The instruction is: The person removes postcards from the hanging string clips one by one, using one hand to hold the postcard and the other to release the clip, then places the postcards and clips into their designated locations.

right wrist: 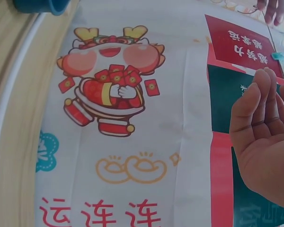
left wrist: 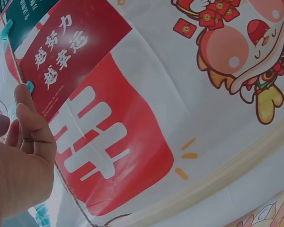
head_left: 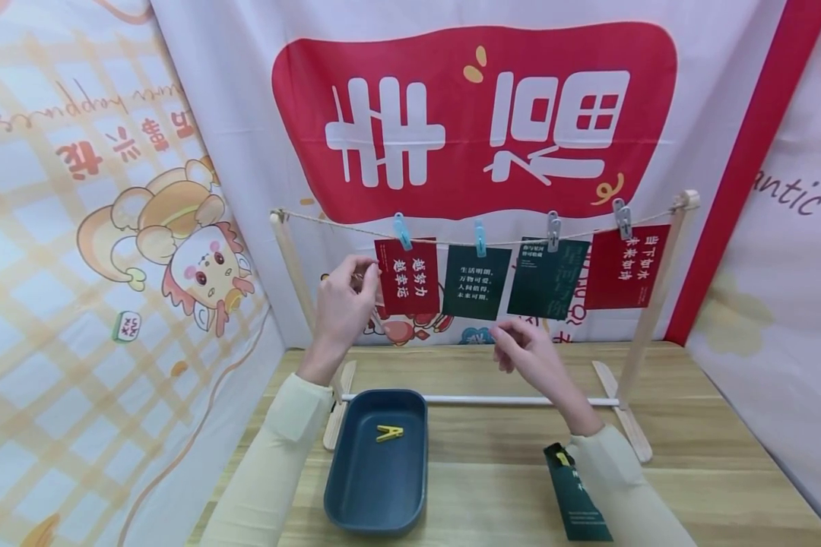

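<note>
A red card (head_left: pixel 410 282) hangs from a twine line (head_left: pixel 342 226) by a light blue clothespin (head_left: pixel 402 232). Beside its left edge is my left hand (head_left: pixel 342 300), fingers loosely bent and nothing visible in them. To the right hang a green card (head_left: pixel 476 285) on another blue clothespin (head_left: pixel 480 238), a second green card (head_left: pixel 547 285) on a grey clothespin (head_left: pixel 553 232), and another red card (head_left: pixel 626 270) on a grey clothespin (head_left: pixel 622 219). Below the green cards my right hand (head_left: pixel 530 353) hovers, loosely curled and holding nothing. In the right wrist view its fingers (right wrist: pixel 255 111) overlap the green card.
A wooden frame (head_left: pixel 639 334) supports the twine, with a white bar (head_left: pixel 499 400) low across it. On the table, a blue tray (head_left: pixel 376 494) contains a yellow clothespin (head_left: pixel 389 433). A green card (head_left: pixel 575 505) with a yellow clip (head_left: pixel 562 459) lies partly under my right forearm.
</note>
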### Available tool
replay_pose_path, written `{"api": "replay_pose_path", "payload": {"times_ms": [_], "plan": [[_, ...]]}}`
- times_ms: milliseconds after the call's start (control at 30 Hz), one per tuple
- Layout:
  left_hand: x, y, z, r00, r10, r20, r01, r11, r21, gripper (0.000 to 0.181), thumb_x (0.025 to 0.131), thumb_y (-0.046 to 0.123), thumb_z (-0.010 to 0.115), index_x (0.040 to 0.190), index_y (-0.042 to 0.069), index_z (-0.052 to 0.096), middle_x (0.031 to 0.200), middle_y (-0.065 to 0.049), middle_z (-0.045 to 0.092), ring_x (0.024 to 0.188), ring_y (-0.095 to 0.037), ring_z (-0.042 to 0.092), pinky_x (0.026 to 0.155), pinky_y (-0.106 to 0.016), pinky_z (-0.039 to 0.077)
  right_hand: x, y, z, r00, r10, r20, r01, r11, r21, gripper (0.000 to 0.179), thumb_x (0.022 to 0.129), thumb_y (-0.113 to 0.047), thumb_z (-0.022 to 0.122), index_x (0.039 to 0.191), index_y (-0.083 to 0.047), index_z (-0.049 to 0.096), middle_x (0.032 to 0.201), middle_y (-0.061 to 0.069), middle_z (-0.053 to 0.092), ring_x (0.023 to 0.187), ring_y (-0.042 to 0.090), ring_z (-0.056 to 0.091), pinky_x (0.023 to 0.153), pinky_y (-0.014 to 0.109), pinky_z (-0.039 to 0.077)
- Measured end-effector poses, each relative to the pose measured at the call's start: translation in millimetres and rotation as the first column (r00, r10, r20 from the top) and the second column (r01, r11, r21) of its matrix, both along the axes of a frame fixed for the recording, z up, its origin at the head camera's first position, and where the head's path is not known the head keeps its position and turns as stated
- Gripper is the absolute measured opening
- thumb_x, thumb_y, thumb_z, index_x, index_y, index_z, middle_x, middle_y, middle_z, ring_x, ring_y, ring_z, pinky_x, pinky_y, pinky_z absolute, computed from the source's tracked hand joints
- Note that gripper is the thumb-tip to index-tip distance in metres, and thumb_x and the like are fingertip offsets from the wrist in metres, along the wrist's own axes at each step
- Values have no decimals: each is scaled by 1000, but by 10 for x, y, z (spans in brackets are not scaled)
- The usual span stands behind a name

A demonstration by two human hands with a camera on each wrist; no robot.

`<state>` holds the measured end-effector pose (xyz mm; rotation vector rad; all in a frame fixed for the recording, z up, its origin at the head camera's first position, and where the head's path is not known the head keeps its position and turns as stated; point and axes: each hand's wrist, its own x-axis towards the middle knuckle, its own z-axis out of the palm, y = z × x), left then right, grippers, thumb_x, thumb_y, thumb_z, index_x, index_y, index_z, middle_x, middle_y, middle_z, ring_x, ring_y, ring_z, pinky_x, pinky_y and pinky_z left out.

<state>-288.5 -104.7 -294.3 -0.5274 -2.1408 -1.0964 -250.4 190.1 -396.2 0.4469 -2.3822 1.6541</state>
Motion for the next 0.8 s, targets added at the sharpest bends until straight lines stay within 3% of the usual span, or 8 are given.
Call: {"api": "replay_pose_path", "payload": {"times_ms": [267, 467, 800], "plan": [[20, 41, 185, 998, -36, -44, 37, 999, 3, 23, 99, 21, 57, 114, 6, 64, 100, -8, 68, 67, -15, 64, 61, -27, 54, -91, -97, 82, 999, 26, -47, -26, 1000, 8, 30, 99, -41, 55, 112, -15, 64, 81, 17, 66, 62, 24, 62, 57, 30, 56], [-4, 99, 337, 998, -64, -28, 63, 998, -19, 26, 98, 22, 60, 121, 10, 61, 116, -6, 64, 73, -14, 65, 73, -31, 59, -147, -128, 79, 998, 48, -33, -49, 999, -15, 30, 101, -37, 54, 117, -13, 63, 83, 15, 66, 63, 24, 62, 58, 30, 56], [-118, 201, 520, 994, -111, 20, 111, 994, -6, 43, 98, 28, 58, 140, 19, 50, 137, -5, 55, 76, -12, 70, 73, -27, 59, -244, -258, 119, 997, 71, -2, -71, 996, -51, 35, 101, -36, 53, 126, -12, 59, 87, 15, 67, 65, 26, 62, 58, 31, 56]]}}
